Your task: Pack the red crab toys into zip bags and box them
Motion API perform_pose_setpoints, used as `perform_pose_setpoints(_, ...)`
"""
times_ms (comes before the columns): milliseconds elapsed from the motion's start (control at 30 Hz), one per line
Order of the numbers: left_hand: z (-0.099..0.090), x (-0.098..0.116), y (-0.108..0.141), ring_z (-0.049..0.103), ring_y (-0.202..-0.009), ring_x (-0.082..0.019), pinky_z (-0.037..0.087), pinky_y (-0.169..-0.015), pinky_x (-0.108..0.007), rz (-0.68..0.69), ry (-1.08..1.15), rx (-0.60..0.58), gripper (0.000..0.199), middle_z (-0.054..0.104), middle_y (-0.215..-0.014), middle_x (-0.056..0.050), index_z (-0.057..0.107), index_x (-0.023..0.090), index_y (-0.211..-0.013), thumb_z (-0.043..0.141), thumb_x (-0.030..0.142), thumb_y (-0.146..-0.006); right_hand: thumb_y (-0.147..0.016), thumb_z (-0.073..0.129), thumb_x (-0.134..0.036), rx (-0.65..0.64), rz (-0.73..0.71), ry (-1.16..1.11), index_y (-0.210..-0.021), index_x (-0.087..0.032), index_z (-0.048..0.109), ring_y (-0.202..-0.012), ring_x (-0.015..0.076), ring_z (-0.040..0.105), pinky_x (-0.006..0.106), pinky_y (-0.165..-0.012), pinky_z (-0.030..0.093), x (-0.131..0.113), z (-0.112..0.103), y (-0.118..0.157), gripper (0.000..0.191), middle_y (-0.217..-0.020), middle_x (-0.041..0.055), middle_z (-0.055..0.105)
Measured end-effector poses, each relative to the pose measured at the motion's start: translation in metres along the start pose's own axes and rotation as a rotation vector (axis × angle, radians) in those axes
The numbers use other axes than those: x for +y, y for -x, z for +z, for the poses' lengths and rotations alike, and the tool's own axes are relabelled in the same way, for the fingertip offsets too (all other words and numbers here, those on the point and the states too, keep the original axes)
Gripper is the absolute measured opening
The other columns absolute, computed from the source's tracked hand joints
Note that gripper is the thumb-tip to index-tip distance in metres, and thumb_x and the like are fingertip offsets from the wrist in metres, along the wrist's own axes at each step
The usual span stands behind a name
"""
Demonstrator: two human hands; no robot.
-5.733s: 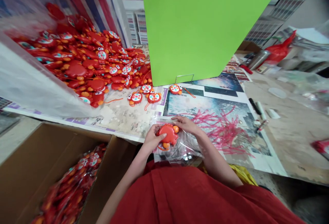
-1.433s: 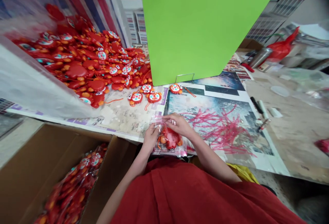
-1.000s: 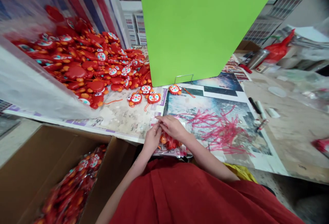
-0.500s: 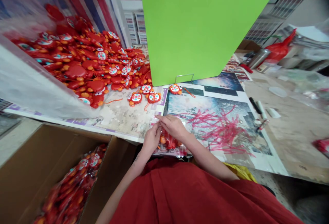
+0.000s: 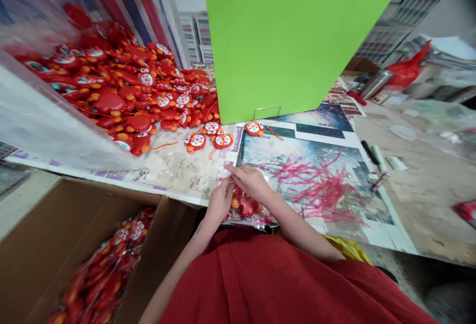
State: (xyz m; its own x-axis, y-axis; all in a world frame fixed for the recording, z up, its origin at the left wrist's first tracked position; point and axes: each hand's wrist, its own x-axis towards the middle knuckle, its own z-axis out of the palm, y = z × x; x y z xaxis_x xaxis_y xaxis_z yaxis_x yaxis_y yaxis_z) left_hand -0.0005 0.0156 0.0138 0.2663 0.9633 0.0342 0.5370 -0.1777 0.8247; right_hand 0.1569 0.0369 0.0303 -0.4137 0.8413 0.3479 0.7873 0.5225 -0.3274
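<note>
A clear plastic bag [image 5: 256,221] with a red and orange crab toy [image 5: 246,205] inside lies at the table's front edge, close to my body. My left hand [image 5: 221,197] is closed on the upper left part of the bag, its fingertips pressed together. Over the bag's top, my right hand [image 5: 250,181] has its fingers closed on the plastic, touching my left hand. Part of the bag is hidden under both hands. Beyond them lie a few loose crab toys [image 5: 223,140] with orange cords.
A heap of crab toys [image 5: 137,96] fills a large sack at the left. A green board [image 5: 290,41] stands behind. Pink ties [image 5: 323,185] lie to the right, near markers [image 5: 377,158]. An open carton [image 5: 44,244] at lower left holds bagged toys.
Both hands stay almost in the same place on the bag. The toy inside shows slightly more clearly and its plastic has shifted a little.
</note>
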Motion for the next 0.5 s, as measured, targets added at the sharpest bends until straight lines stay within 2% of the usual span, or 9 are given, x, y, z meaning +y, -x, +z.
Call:
perform_pose_setpoints(167,0.001,0.003,0.001,0.068,-0.096,-0.026,0.048,-0.082,-0.034,-0.001,-0.006,-0.019,0.036,0.073,-0.102,-0.011,0.059,0.019,-0.123,0.042,0.025,-0.092,-0.088,0.046,-0.012,0.060,0.046,-0.198,-0.130,-0.021,0.052,-0.088,0.0201,0.059,0.032,-0.081,0.047,0.001,0.003,-0.002,0.043,-0.092,0.0064,0.067)
perform_pose_setpoints(300,0.001,0.001,0.001,0.068,-0.097,-0.025,0.048,-0.085,-0.034,0.003,0.074,-0.013,0.033,0.073,-0.107,-0.008,0.062,0.022,-0.120,0.047,0.027,-0.091,-0.080,0.049,-0.012,0.169,0.201,-0.493,-0.121,-0.020,0.050,-0.073,0.0158,0.057,0.028,-0.070,0.047,0.011,0.011,-0.002,0.041,-0.087,0.0023,0.064)
perform_pose_setpoints(400,0.004,-0.008,-0.002,0.067,-0.098,-0.023,0.048,-0.087,-0.034,-0.012,0.230,-0.009,0.029,0.073,-0.105,-0.007,0.064,0.022,-0.113,0.047,0.029,-0.091,-0.078,0.048,-0.016,0.294,0.353,-0.594,-0.114,-0.019,0.049,-0.061,0.0124,0.053,0.025,-0.062,0.044,0.039,0.012,0.002,0.036,-0.083,0.0005,0.062)
perform_pose_setpoints(500,0.010,-0.024,-0.006,0.068,-0.091,-0.022,0.050,-0.082,-0.033,-0.099,0.438,0.014,0.028,0.073,-0.097,-0.007,0.064,0.020,-0.110,0.053,0.033,-0.088,-0.073,0.051,-0.020,0.442,0.550,-0.484,-0.104,-0.018,0.052,-0.060,0.0126,0.052,0.026,-0.061,0.042,0.086,0.002,0.019,0.031,-0.081,0.0016,0.062)
